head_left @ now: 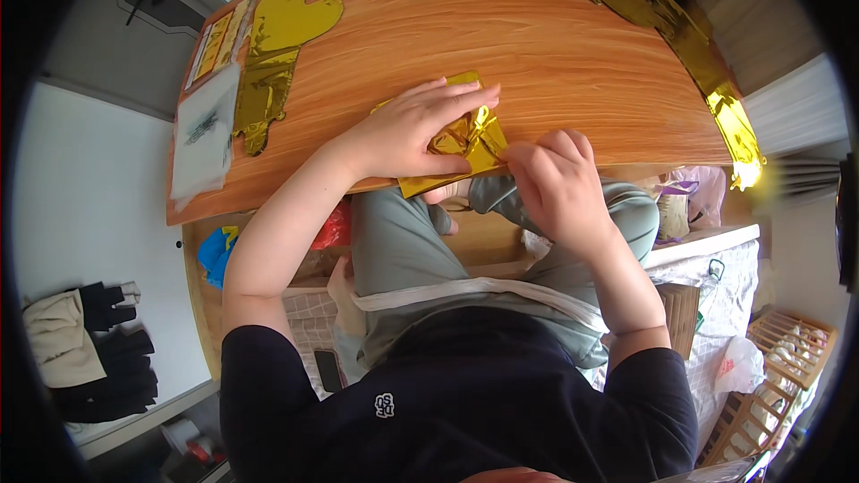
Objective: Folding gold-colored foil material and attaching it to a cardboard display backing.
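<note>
A folded, shiny gold foil sheet (485,150), possibly a flat foil balloon, lies at the near edge of the wooden table, its lower corner reaching over the edge. My left hand (419,130) presses down on it with fingers stretched out toward the right, covering much of its left half. At the foil's right corner, my right hand (559,181) is closed in a pinch on its edge. The fingertips of that hand are partly hidden by its knuckles.
On the wooden table (403,27), a flat gold foil shape (291,18) lies at the left, beside a clear plastic bag (204,139) and a printed packet (217,45). A long gold foil strip (698,54) runs along the right edge. A phone (329,370) lies beside me.
</note>
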`<state>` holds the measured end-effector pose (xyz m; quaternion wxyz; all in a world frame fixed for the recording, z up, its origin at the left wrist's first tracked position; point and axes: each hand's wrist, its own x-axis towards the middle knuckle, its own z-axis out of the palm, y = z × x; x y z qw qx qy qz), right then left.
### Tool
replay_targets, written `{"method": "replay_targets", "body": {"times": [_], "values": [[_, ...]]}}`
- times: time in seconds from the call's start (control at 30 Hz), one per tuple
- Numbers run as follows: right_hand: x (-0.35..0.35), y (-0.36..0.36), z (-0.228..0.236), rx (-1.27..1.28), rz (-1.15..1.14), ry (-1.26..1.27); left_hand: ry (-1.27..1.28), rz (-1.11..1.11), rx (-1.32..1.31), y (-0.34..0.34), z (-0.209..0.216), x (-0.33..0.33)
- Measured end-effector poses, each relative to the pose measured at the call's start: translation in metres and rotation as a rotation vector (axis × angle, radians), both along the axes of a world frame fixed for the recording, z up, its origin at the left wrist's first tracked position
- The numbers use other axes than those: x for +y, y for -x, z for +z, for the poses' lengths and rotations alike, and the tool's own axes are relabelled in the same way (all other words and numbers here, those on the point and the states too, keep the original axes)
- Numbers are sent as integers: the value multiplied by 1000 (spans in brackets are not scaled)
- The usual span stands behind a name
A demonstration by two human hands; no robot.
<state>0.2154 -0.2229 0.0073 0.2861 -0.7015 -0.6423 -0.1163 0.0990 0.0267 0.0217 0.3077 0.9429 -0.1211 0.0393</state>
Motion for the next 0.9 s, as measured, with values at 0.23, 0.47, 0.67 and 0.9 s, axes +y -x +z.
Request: {"method": "replay_targets", "body": {"times": [0.23, 0.47, 0.67, 0.9], "values": [[24, -22, 19, 270, 127, 2, -9, -19, 70, -2, 0, 10], [35, -33, 17, 459, 261, 118, -51, -62, 25, -4, -7, 12], [47, -46, 22, -24, 383, 39, 183, 13, 110, -4, 0, 11], [66, -52, 22, -263, 585, 54, 728, 1, 93, -7, -10, 31]]}}
